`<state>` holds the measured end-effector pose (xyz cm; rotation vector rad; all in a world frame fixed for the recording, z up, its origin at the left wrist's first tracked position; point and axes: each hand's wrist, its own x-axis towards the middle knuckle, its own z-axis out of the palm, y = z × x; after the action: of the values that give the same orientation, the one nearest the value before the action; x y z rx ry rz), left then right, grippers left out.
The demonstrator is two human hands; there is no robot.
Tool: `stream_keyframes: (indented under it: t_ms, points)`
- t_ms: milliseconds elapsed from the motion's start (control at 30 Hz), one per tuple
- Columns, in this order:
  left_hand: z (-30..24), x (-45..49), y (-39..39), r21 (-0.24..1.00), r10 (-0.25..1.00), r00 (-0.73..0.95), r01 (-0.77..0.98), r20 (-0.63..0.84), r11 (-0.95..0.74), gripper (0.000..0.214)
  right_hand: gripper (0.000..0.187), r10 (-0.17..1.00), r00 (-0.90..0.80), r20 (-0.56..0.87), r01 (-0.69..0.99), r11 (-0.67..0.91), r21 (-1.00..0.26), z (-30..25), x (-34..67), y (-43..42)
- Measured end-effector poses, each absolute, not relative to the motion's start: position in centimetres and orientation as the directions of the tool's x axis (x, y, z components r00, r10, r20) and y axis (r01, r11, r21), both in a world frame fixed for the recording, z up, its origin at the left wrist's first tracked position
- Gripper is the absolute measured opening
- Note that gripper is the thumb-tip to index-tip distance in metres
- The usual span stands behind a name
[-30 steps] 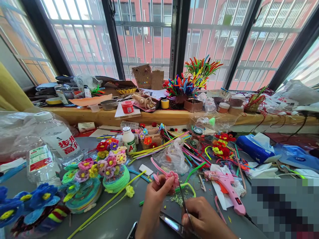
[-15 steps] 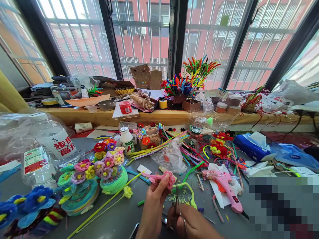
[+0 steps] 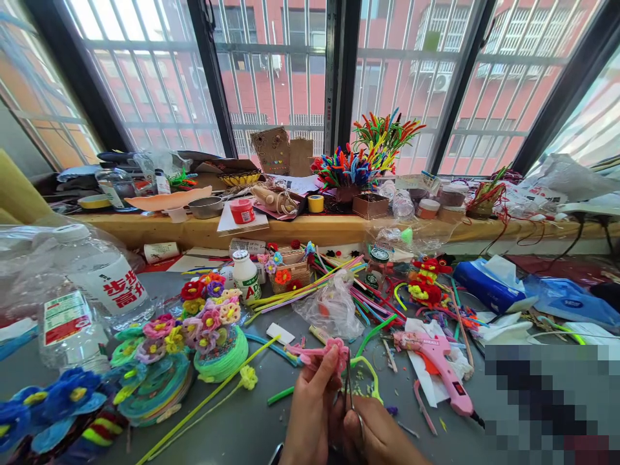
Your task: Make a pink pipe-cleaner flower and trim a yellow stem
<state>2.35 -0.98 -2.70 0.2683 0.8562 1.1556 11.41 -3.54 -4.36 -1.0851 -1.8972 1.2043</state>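
Observation:
My left hand (image 3: pixel 310 410) pinches a pink fuzzy pipe-cleaner flower (image 3: pixel 340 352) between thumb and fingers, its pink tail pointing left. A pair of metal scissors (image 3: pixel 348 382) is gripped in my right hand (image 3: pixel 375 434). The blades point up and stand right against the flower's right edge. My two hands are close together, and the fingers partly hide the scissor handles. Just behind them, a bent yellow-green pipe cleaner (image 3: pixel 374 374) lies among small fuzzy clippings. A yellow stem with a small yellow flower (image 3: pixel 248 378) is to the left.
A pink glue gun (image 3: pixel 448 371) rests on white paper at the right. Finished pipe-cleaner flower pieces (image 3: pixel 220 352) crowd the left beside big plastic bottles (image 3: pixel 113 284). Behind are a crumpled plastic bag (image 3: pixel 334 307), loose pipe cleaners, a white bottle (image 3: pixel 246 278) and a glass jar (image 3: pixel 377 266).
My left hand and the pink flower have shifted slightly right. The scissors have come closer to the flower, and their handles look closer together.

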Motion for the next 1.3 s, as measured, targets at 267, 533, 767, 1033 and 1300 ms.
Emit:
stream_keyframes:
  t_ms: [267, 533, 767, 1033, 1300]
  points:
    - [-2.5, 2.9, -0.8, 0.533, 0.866, 0.196, -0.718, -0.460, 0.447, 0.021, 0.068, 0.940, -0.324, 0.105, 0.414, 0.241, -0.878, -5.2, 11.8, -3.4]
    - [-2.5, 1.9, -0.5, 0.598, 0.899, 0.118, -0.709, -0.421, 0.373, 0.015, 0.067, 0.967, -0.241, 0.088, 0.448, 0.192, -0.873, -5.2, 12.1, -3.4]
    - [-1.5, 0.0, 0.1, 0.777, 0.943, 0.224, -0.535, -0.248, 0.331, 0.009, 0.075, 0.930, -0.338, 0.145, 0.435, 0.291, -0.852, -3.6, 13.4, -3.4]
    - [-1.8, 0.1, -0.2, 0.904, 0.956, 0.254, -0.358, -0.146, 0.233, 0.011, 0.076, 0.900, -0.428, 0.083, 0.482, 0.305, -0.821, -3.0, 13.1, -3.8]
    - [-1.4, 0.3, -0.2, 0.905, 0.956, 0.232, -0.340, -0.181, 0.254, 0.019, 0.077, 0.889, -0.443, 0.113, 0.534, 0.364, -0.763, -3.8, 13.3, -3.6]
